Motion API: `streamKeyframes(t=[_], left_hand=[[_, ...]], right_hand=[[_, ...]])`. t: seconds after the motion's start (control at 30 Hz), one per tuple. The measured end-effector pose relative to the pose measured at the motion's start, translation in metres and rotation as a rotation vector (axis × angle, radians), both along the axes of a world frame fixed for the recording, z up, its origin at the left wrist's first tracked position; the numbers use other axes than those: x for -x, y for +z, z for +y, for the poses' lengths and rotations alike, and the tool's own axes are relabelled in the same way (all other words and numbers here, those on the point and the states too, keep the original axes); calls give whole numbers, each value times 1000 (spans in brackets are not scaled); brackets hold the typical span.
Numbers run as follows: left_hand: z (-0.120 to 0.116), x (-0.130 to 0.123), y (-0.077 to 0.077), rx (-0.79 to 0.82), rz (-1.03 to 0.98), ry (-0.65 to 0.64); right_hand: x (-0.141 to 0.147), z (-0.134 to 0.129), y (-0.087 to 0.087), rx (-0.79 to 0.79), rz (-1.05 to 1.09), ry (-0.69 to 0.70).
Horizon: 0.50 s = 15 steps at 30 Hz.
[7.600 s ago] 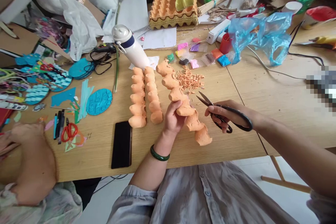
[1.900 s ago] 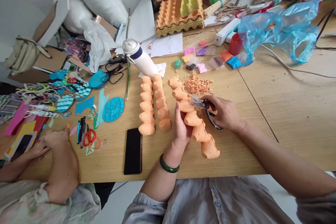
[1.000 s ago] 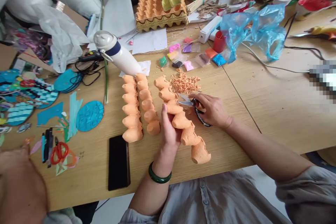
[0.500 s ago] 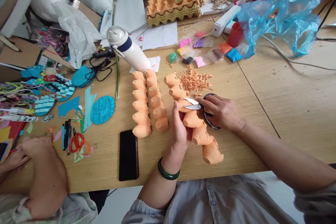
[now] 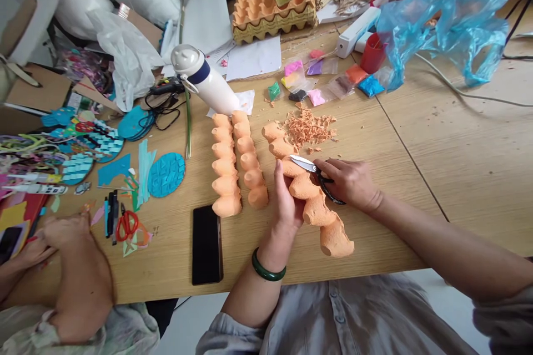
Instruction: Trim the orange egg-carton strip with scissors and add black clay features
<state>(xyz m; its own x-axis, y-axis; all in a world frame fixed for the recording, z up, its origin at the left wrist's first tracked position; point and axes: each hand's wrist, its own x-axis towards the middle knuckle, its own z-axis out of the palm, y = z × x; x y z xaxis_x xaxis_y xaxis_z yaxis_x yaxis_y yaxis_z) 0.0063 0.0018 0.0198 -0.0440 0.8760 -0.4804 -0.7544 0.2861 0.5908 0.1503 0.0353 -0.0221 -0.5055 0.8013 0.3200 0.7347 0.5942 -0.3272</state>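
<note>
We have a wooden table before us. On it, two orange strips lie side by side, the phone near their closer ends and the bottle by their far ends. To their right we see orange scraps, with colour packets beyond. Pens, red scissors and a blue oval lie to our left.

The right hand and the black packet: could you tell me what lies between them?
A pile of orange scraps lies between the right hand and black packet in the head view.
</note>
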Motion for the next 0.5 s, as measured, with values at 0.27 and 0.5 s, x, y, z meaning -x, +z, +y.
streamKeyframes(t=[0.27,0.5], left_hand=[[-1,1,-7,-21,64,14],[-10,-1,-7,-63,153,51]], right_hand=[[-11,7,27,368,393,-163],[-30,20,52,947,630,98]])
